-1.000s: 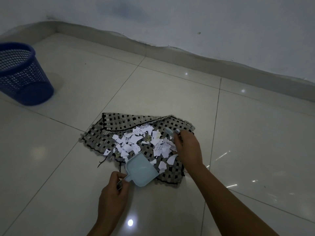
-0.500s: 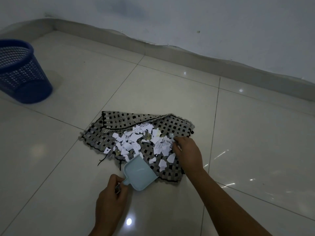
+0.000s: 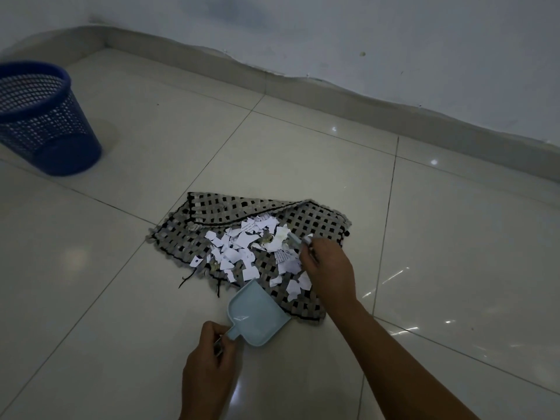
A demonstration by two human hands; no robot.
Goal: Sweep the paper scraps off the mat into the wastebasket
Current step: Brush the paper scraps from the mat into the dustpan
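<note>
Since a moment ago: right hand (image 3: 328, 268) has shifted a little among the scraps on the mat's right part; dustpan (image 3: 257, 318) sits as it did at the near edge.
Left hand (image 3: 209, 371): clenched round the dustpan's short handle, low over the floor.
Right hand: fingers curled on a small brush (image 3: 298, 239), only its pale tip showing past the knuckles; bristles hidden.
Paper scraps (image 3: 242, 250): heaped across the middle of the mat (image 3: 321, 222), a few strays near the dustpan's open lip; pan looks bare.
Wastebasket (image 3: 45, 122): far left, well apart from the mat, upright on the floor (image 3: 303, 147).
Around: bare tile between mat and basket; wall (image 3: 333, 31) with a low skirting beyond.
Materials: mat is woven, black-and-grey check, far-left corner folded over, loose threads trailing at the near edge; scraps are torn white paper, some printed; dustpan smooth light-blue plastic, scoop-shaped; basket blue plastic mesh, tapered; tiles glossy, catching glints.
</note>
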